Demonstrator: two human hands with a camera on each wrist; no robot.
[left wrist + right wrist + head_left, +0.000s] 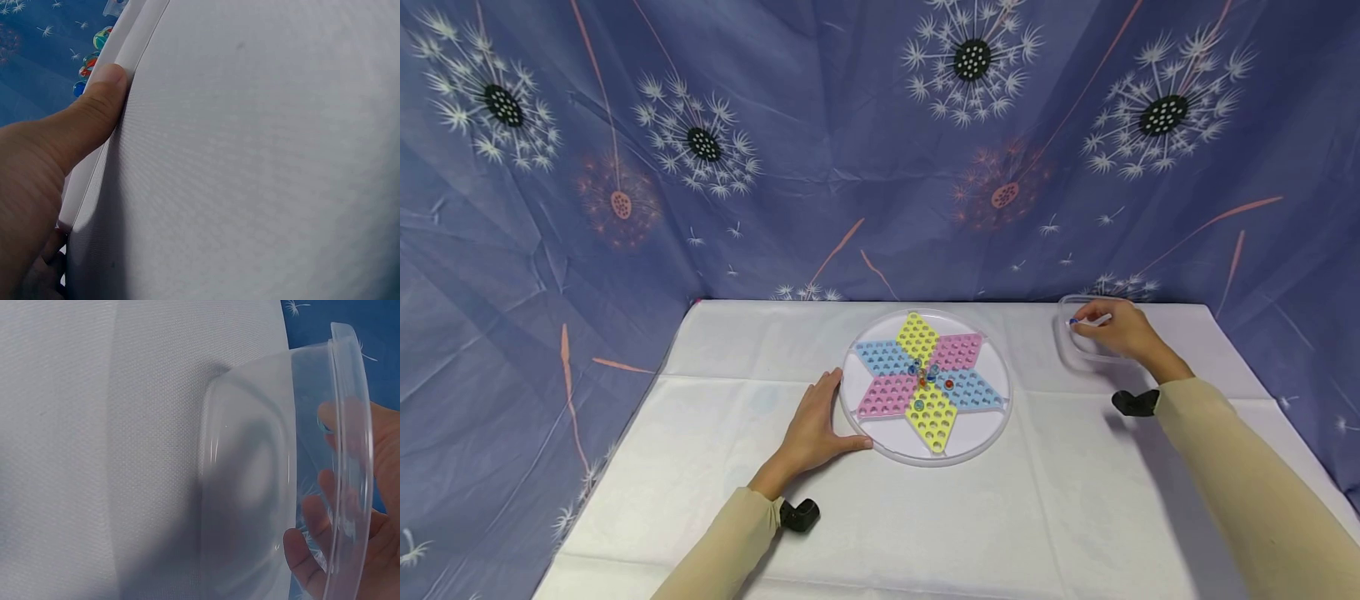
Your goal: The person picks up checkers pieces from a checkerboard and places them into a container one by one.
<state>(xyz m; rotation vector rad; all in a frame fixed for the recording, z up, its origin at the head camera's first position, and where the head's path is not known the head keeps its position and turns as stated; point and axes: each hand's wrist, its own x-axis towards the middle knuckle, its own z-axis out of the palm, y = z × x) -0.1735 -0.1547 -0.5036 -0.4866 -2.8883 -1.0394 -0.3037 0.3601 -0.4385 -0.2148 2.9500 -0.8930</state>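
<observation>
A round white Chinese checkers board bears a star of yellow, pink and blue points. Several glass marbles sit near its middle, among them a red one and a pale green one. My left hand rests at the board's left rim, thumb and fingers spread along it; the left wrist view has the thumb touching that rim. At the far right, my right hand pinches a blue marble over a clear plastic box. Through the box's wall, the right wrist view shows the marble at the fingertips.
A white cloth covers the table, with fold lines across it. Behind the table hangs a blue curtain printed with dandelions. Black wrist devices sit at both cuffs, the right one just in front of the box.
</observation>
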